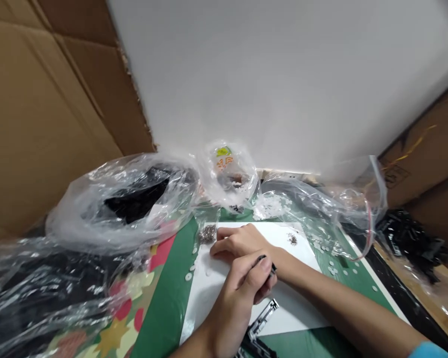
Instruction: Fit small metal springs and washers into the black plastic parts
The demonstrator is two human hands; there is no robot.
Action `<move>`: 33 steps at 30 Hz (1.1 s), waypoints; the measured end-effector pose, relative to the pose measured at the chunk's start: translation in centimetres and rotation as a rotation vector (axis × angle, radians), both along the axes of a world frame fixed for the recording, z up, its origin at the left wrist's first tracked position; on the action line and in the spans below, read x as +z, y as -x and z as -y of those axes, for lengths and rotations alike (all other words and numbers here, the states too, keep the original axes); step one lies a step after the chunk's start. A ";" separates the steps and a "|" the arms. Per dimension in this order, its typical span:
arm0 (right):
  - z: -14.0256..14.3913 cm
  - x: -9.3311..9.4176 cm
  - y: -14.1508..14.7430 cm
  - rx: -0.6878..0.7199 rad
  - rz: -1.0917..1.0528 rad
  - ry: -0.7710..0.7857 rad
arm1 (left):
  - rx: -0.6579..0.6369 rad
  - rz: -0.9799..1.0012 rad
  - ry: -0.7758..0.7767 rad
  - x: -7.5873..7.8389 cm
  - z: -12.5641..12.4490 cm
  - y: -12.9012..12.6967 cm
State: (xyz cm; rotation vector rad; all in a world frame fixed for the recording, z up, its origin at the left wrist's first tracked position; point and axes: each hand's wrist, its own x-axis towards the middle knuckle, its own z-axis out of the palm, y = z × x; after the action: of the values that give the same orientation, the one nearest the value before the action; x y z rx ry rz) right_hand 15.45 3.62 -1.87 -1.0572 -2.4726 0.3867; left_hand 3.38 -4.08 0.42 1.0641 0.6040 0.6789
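My left hand [252, 283] is closed around a small black object [262, 259], its kind mostly hidden by the fingers and thumb. My right hand [242, 241] reaches across beyond it, fingers bent and tips down on the white sheet [205, 293]; what they pinch, if anything, is hidden. Just left of those fingertips lies a small clear bag of tiny metal pieces [208, 233]. Below my left hand rests a black tool with a silver rail [264, 318], partly cut off by the frame. A small pile of metal bits [292, 239] sits on the sheet's right part.
White discs [188, 276] lie scattered on the green tabletop [160, 303]. Along the back stand a clear bag with black material [142, 194], an opened bag with printed letters [226, 164] and a zip bag [343, 214]. Cardboard [52, 74] rises at left beside a pale wall [283, 74].
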 end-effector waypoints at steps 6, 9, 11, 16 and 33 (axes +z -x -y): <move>-1.2 0.5 -0.4 0.081 -0.055 0.042 | 0.022 -0.041 -0.080 0.0 -0.9 0.1; -1.0 1.2 -1.8 0.096 -0.127 0.095 | 0.030 -0.096 -0.163 0.4 -1.1 0.3; -0.6 1.9 -3.1 0.061 -0.203 0.132 | 0.040 -0.138 -0.203 0.5 -1.2 0.4; 1.4 3.5 -7.3 -0.100 -0.477 0.207 | 0.116 -0.173 -0.186 0.5 -1.5 0.2; 7.6 2.9 -9.7 -0.236 -0.959 0.323 | 0.030 -0.276 -0.286 -1.0 -0.8 0.0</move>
State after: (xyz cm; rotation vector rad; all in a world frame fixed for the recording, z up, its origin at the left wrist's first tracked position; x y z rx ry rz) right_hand 25.14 -4.01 1.03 -0.9459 -1.4488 0.9683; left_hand 3.41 -3.31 -0.61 1.4327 0.7768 0.6618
